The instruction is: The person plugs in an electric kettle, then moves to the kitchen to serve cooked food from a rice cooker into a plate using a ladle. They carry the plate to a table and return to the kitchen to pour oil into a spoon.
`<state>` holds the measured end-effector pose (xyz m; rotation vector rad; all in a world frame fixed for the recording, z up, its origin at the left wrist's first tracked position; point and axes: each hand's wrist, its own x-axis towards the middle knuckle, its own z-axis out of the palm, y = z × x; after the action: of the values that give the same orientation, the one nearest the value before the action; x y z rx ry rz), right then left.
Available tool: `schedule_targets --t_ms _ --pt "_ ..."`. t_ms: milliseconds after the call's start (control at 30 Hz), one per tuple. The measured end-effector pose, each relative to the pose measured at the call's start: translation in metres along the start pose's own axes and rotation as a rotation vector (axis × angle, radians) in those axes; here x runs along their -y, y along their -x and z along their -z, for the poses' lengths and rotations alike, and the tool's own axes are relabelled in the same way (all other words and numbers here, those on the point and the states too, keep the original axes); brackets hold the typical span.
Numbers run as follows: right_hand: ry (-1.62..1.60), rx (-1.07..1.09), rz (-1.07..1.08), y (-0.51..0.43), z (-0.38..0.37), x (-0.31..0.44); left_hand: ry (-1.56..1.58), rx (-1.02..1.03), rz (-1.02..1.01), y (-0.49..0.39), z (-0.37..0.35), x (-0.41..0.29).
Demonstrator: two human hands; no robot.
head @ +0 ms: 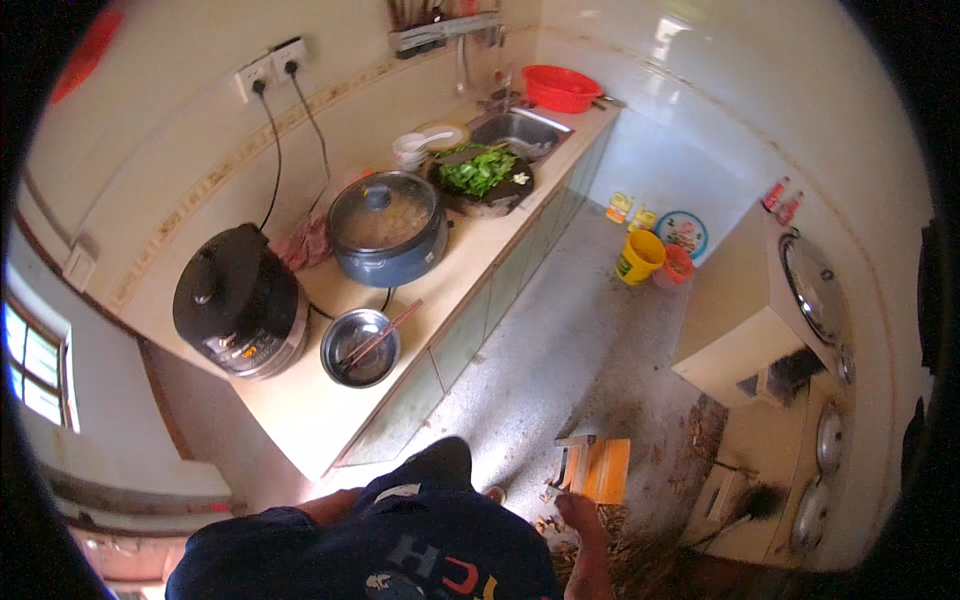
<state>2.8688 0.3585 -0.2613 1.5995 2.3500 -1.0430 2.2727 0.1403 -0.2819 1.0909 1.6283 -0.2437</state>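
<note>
My right hand (576, 513) hangs low with curled fingers, beside a small stool (606, 471) with an orange-brown wooden top. It overlaps the stool's near edge and a small pale piece there; whether it grips anything, I cannot tell. My left hand is out of view, with only the forearm showing next to the dark shirt. Ahead on the countertop (289, 431), a steel bowl (352, 337) holds a pair of chopsticks (394, 324). Behind it stands a blue electric pot (394, 259) with a glass lid over food. A black electric cooker (236, 292) is at the left.
Chopped greens (480, 171) lie on a round dark board (495, 202) near the sink (525, 131) and a red basin (559, 88). A yellow bucket (639, 259) stands on the floor. At right is a tiled stove (731, 337) with a large lid (814, 289); dry litter covers the floor before it.
</note>
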Motion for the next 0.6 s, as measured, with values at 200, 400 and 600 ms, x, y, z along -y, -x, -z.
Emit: schedule_targets --t_ms 200,400,600 --pt "-1.177 0.175 0.032 -0.095 0.237 0.164 0.166 -0.054 0.069 -0.015 -0.019 -0.053" --pt "0.174 0.186 0.209 -0.239 0.175 0.079 0.262 0.049 0.097 -0.070 -0.030 -0.084" --pt "-0.088 0.134 0.097 -0.292 0.202 0.101 0.448 -0.010 0.090 -0.104 0.014 -0.130"
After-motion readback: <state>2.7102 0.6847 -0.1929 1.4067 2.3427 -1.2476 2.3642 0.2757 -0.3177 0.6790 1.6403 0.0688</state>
